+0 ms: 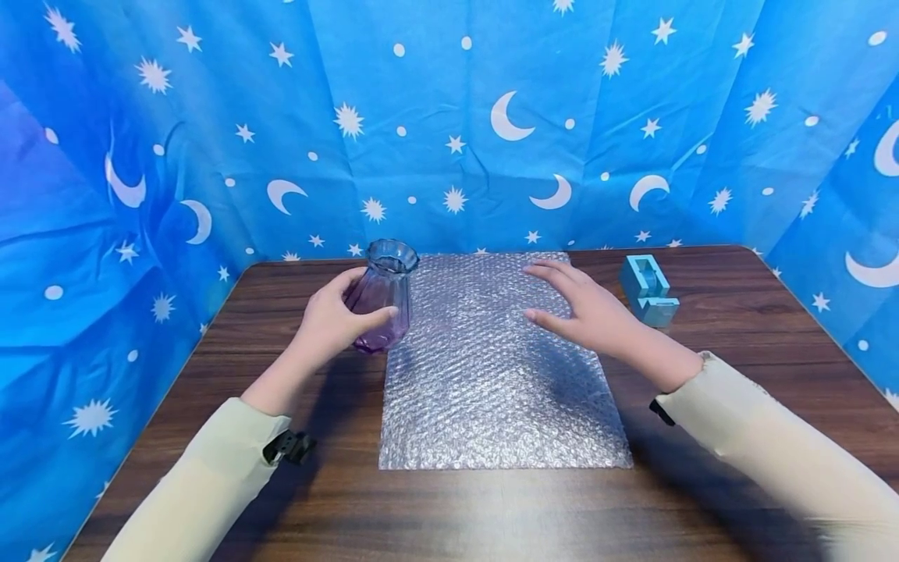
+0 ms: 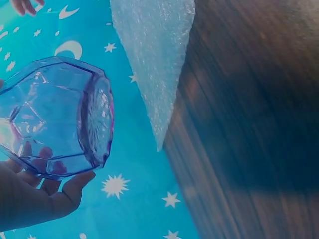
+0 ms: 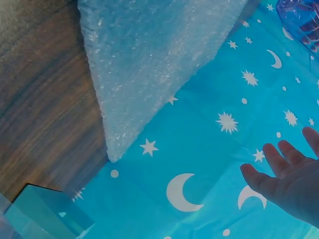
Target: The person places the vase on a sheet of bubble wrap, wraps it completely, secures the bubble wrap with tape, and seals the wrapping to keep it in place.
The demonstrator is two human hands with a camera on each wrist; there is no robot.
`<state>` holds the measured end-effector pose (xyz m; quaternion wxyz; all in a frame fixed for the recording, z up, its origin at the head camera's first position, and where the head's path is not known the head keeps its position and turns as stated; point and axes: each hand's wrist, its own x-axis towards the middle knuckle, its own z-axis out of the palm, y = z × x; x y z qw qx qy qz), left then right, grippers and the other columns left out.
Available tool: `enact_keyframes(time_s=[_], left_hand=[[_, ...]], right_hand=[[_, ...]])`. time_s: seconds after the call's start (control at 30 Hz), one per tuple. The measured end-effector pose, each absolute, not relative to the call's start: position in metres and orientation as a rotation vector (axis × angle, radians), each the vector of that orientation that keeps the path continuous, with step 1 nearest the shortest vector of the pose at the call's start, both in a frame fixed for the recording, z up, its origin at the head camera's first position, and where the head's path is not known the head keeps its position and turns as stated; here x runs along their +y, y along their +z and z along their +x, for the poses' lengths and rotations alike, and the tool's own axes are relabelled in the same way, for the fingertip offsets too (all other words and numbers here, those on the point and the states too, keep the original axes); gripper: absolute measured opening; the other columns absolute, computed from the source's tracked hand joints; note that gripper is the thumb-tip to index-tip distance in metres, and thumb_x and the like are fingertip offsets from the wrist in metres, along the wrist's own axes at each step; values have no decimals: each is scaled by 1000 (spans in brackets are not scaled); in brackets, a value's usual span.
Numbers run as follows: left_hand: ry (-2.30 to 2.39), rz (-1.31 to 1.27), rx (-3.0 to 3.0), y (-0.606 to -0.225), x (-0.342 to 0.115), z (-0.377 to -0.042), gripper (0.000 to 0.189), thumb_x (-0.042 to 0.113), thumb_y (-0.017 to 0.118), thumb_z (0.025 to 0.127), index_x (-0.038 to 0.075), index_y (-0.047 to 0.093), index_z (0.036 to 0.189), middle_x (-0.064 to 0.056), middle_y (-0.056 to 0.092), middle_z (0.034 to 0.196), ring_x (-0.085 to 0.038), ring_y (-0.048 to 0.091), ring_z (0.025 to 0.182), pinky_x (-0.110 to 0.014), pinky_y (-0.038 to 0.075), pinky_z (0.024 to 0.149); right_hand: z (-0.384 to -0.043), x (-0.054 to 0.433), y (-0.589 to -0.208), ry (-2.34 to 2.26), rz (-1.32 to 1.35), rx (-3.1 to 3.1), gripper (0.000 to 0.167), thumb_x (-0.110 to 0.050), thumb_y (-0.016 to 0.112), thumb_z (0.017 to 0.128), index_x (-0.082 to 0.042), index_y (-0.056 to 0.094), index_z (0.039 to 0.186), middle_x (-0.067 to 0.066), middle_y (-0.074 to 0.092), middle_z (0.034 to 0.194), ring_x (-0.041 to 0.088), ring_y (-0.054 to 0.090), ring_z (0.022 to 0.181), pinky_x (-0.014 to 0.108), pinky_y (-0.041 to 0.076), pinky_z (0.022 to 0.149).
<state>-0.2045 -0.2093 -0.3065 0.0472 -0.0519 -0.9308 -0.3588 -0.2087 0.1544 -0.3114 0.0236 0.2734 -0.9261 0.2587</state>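
Left hand [image 1: 332, 312]: a person grasps the glass vase [image 1: 381, 293], thumb pressed along its near side, fingers curled round the back.
Glass vase: blue at its ruffled rim, violet toward its base, it hangs mouth up and slightly tilted above the left edge of the bubble wrap.
Right hand [image 1: 586, 304]: fingers spread and bent a little, gripping nothing, it hovers over the sheet's right side.
Bubble wrap [image 1: 485, 382]: the sheet lies flat on the wooden table [image 1: 477, 515].
Teal tape dispenser [image 1: 652, 304]: it stands beyond the right wrist, near enough, I judge, for a careless sleeve to knock.
Main hazard: smooth glass in a single hand could slip and chip on bare wood; set down astride the sheet's edge, it could rock or topple.
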Motion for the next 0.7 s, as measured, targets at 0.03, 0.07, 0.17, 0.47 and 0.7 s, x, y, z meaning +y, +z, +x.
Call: enact_keyframes(time_s=[0.03, 0.07, 0.17, 0.47, 0.7], left_hand=[[-1068, -171, -2846, -306, -207, -205, 80, 38, 80, 86, 6, 46, 151, -22, 55, 149, -41, 52, 137, -57, 43, 114], [-1042, -186, -2848, -305, -205, -205, 81, 37, 80, 86, 6, 46, 152, -21, 55, 150, -42, 51, 137, -58, 43, 114], [-978, -245, -2837, -304, -199, -206, 79, 35, 83, 84, 7, 49, 150, -20, 57, 148, -42, 51, 131, -59, 45, 109], [-932, -376, -2782, -305, -181, -213, 76, 31, 88, 79, 14, 56, 147, -14, 59, 149, -40, 50, 128, -60, 47, 102], [-979, -457, -2725, -307, -173, -217, 74, 24, 89, 77, 13, 58, 143, -15, 55, 151, -41, 44, 136, -62, 43, 106]], right_hand=[[-209, 154, -310, 805, 854, -2861, 67, -39, 62, 101, -14, 38, 158, 16, 31, 167, 42, 27, 156, 67, 34, 119], [-209, 153, -309, 809, 857, -2858, 68, -39, 63, 101, -14, 38, 158, 16, 32, 167, 42, 28, 156, 67, 34, 119], [-210, 150, -307, 828, 869, -2840, 70, -38, 67, 99, -15, 38, 158, 15, 33, 167, 41, 29, 156, 66, 34, 119], [-213, 136, -301, 904, 923, -2780, 76, -34, 73, 95, -14, 37, 159, 15, 34, 166, 38, 30, 156, 64, 29, 124], [-213, 124, -293, 917, 943, -2752, 79, -36, 75, 93, -14, 38, 158, 14, 35, 166, 37, 30, 156, 63, 30, 124]])
